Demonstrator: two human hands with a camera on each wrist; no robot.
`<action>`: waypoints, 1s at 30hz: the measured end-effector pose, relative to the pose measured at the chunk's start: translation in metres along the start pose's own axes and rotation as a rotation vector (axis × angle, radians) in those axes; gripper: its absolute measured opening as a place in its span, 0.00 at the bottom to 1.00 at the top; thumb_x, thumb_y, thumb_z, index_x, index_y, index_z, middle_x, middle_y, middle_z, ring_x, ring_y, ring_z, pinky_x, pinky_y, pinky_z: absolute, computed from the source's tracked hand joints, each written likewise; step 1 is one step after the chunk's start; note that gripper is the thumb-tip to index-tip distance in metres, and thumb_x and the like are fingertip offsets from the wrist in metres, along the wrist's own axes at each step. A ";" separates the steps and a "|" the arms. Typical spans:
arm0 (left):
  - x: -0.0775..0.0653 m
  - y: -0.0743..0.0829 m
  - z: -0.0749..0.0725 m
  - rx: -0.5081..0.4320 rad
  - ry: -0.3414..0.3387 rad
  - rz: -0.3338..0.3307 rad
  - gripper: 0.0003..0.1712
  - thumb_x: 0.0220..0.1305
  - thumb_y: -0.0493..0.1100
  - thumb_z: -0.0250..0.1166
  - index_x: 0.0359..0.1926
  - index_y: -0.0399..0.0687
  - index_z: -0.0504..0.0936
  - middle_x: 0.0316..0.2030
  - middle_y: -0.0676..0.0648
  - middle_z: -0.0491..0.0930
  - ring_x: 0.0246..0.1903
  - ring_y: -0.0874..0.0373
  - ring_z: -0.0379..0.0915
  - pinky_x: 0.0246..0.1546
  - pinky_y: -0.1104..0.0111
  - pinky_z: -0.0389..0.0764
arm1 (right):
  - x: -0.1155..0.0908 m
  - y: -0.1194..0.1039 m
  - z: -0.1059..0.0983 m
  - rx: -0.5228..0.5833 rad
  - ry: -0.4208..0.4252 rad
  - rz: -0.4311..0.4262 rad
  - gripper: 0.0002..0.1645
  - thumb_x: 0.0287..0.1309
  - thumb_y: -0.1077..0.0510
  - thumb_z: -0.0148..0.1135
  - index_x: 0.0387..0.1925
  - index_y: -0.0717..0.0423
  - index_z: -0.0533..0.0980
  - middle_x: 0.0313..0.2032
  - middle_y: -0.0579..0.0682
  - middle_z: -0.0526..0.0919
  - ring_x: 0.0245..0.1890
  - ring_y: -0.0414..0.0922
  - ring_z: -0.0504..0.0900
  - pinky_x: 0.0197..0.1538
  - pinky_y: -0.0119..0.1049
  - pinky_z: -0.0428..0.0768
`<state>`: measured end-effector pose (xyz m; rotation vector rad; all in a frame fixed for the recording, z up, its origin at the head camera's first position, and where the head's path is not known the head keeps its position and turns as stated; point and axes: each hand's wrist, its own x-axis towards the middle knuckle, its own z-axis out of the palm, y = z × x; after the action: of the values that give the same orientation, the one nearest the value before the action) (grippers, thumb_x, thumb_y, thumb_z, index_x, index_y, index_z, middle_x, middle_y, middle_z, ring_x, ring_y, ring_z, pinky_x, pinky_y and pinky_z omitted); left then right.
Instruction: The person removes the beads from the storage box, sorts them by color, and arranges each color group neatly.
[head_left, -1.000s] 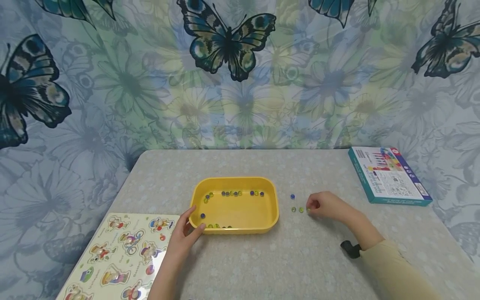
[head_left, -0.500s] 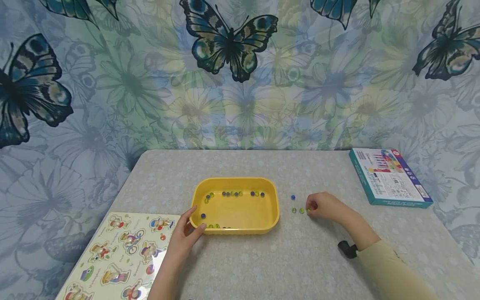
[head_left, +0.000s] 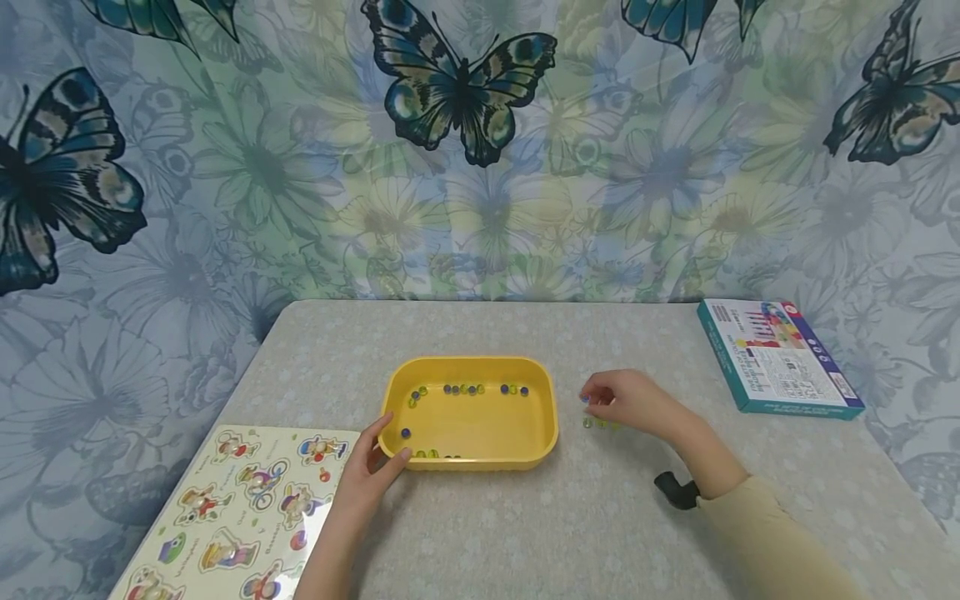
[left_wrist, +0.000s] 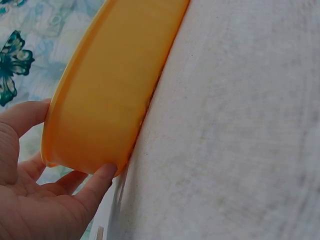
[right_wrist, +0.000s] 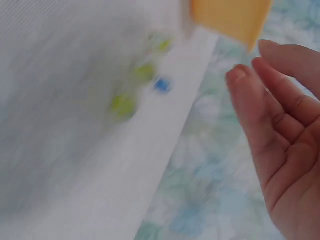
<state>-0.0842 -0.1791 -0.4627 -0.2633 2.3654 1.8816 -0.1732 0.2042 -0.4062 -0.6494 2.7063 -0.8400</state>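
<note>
While the table point(head_left: 495, 533) runs back to the patterned cloth point(head_left: 487, 217), we see its surface stretch from the right hand point(head_left: 630, 404) to the box point(head_left: 780, 358), which sits near the right edge. More table lies on the near side of the tray point(head_left: 472, 423), and a sheet point(head_left: 247, 500) of cartoon figures covers the near left part, partly behind the left arm.

The tray, yellow and shallow, stands about mid-table. In it we find blue and green marbles: three in a cluster by the far left corner, five in a row along the far wall, three more in a row toward the far right corner, and one blue near the left wall. Others sit along the near wall (the rim hides some of them, so we cannot count them).

The tray's long axis runs left to right, roughly along the far edge of the table. Right of it, three green marbles point(right_wrist: 145, 71) make a short row in nearly the same direction. The blue marble point(right_wrist: 162, 85), round with no long axis, lies on the table just beyond that row.

Our left hand point(head_left: 375, 458) grips the tray's near left corner. Our right hand is over the blue marble, thumb and forefinger parted, with nothing held.
</note>
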 end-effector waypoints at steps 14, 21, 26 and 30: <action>0.000 -0.002 -0.002 -0.008 -0.007 0.001 0.37 0.61 0.47 0.64 0.68 0.64 0.57 0.71 0.50 0.50 0.67 0.46 0.53 0.63 0.52 0.59 | 0.051 -0.068 0.046 -0.026 -0.142 -0.251 0.09 0.57 0.60 0.62 0.40 0.56 0.80 0.27 0.37 0.77 0.29 0.35 0.75 0.35 0.28 0.77; -0.001 -0.001 -0.001 -0.004 0.012 -0.002 0.37 0.60 0.47 0.64 0.68 0.64 0.59 0.69 0.52 0.53 0.65 0.48 0.56 0.63 0.52 0.61 | 0.075 -0.087 0.084 -0.036 -0.275 -0.245 0.09 0.53 0.58 0.65 0.39 0.50 0.81 0.26 0.36 0.77 0.26 0.34 0.72 0.33 0.26 0.74; -0.001 -0.001 0.000 -0.014 0.004 0.000 0.36 0.60 0.47 0.64 0.67 0.64 0.59 0.69 0.53 0.53 0.64 0.49 0.57 0.62 0.52 0.62 | 0.084 -0.098 0.103 -0.001 -0.304 -0.244 0.06 0.53 0.60 0.64 0.34 0.47 0.82 0.26 0.36 0.78 0.26 0.34 0.72 0.32 0.26 0.74; -0.001 0.001 -0.001 -0.011 -0.003 0.007 0.36 0.61 0.47 0.64 0.68 0.64 0.59 0.70 0.52 0.52 0.65 0.48 0.56 0.63 0.51 0.61 | 0.087 -0.106 0.111 0.007 -0.310 -0.261 0.05 0.55 0.60 0.63 0.32 0.46 0.82 0.27 0.36 0.79 0.27 0.34 0.73 0.33 0.25 0.74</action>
<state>-0.0832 -0.1797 -0.4617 -0.2532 2.3580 1.8968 -0.1748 0.0308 -0.4420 -1.0531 2.3722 -0.7343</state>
